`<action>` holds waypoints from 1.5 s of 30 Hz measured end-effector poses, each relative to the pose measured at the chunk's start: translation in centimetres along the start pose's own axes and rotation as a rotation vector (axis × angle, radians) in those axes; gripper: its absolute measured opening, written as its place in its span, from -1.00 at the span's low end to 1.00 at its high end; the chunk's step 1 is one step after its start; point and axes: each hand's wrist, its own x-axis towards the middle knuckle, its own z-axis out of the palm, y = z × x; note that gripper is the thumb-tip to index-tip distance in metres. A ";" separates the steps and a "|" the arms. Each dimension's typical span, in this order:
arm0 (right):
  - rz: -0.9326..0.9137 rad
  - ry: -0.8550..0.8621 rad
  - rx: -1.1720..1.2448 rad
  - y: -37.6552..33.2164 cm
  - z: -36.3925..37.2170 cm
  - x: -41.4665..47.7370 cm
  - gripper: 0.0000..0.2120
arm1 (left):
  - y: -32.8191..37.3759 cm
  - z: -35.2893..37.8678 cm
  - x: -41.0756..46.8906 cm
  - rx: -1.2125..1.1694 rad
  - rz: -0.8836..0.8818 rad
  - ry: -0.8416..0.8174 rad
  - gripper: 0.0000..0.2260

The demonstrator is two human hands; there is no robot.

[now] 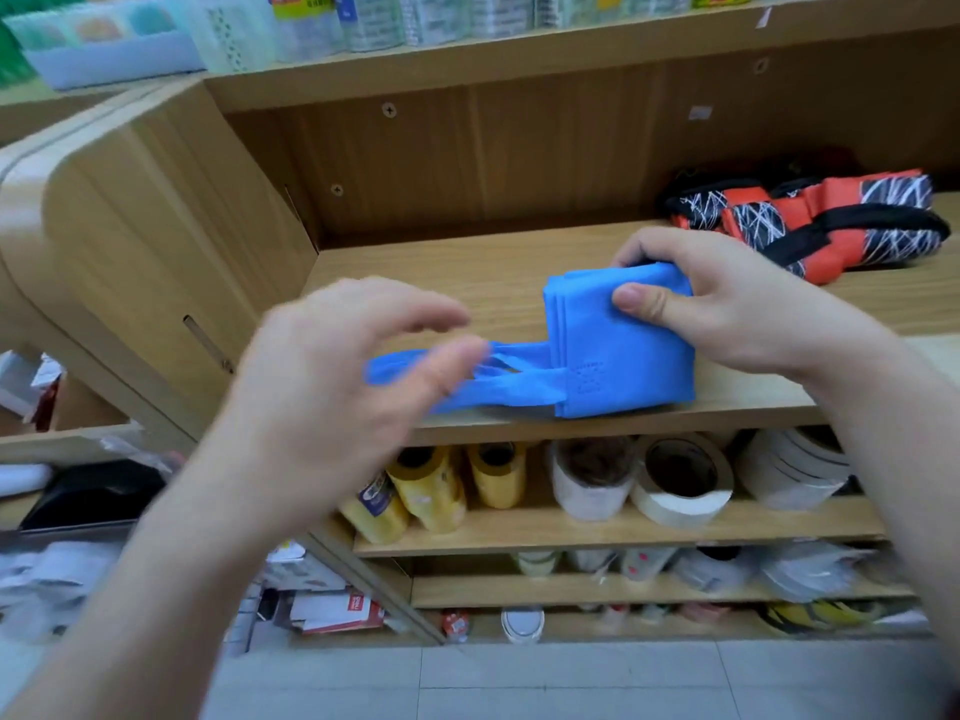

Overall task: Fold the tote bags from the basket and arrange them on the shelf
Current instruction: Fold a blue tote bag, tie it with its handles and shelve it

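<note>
Evidently limp, light cloth: my right hand (pixel 727 311) pinches the folded tote bag (pixel 618 361); half-open left hand (pixel 332 376) should gather its handles (pixel 519 380)

Wooden shelf (pixel 467 283), folded blue tote bag (pixel 623 366) at front edge, orange-black bags (pixel 810 220) at right

The blurred left hand (pixel 337 376) hides part of the handles (pixel 519 379) of the blue tote bag (pixel 628 356).

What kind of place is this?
Probably a small shop: wooden shelves stocked with tape rolls, packaged goods up top, an orange tote bag laid out near the blue tote bag.
</note>
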 end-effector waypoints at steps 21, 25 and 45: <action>-0.110 -0.061 -0.100 -0.8 -0.7 -1.5 -0.64 | 0.2 6.1 0.1 0.337 0.208 -0.124 -0.31; -0.058 -0.181 -0.026 -0.6 -1.5 -1.4 -0.71 | -1.6 5.7 -0.5 0.425 0.248 -0.106 -0.65; 0.098 -0.312 0.222 -0.2 -2.2 -0.9 -0.44 | -2.0 0.9 2.2 -1.369 -0.278 -0.087 -0.78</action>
